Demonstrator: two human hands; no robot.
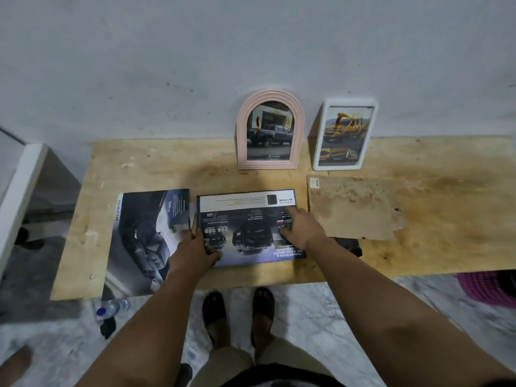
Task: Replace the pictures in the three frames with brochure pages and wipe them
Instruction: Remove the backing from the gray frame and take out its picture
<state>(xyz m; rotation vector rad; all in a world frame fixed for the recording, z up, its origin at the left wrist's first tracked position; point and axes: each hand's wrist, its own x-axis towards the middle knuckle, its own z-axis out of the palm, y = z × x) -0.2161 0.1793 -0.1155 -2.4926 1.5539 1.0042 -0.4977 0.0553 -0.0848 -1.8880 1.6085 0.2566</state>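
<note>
Dim, flat indoor light is falling from above and behind me, my head's soft shadow is pooling on the wooden table (418, 208), the wide lens is bowing the edges, and everything is looking slightly soft and grainy.

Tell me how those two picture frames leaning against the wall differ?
The pink frame is arch-topped with a ridged border; the white frame is rectangular with rounded corners and a plain border. The pink frame shows a dark pickup, the white frame a yellow one. The pink frame stands left of the white frame. Both stand on the wooden table, leaning against the wall.
</note>
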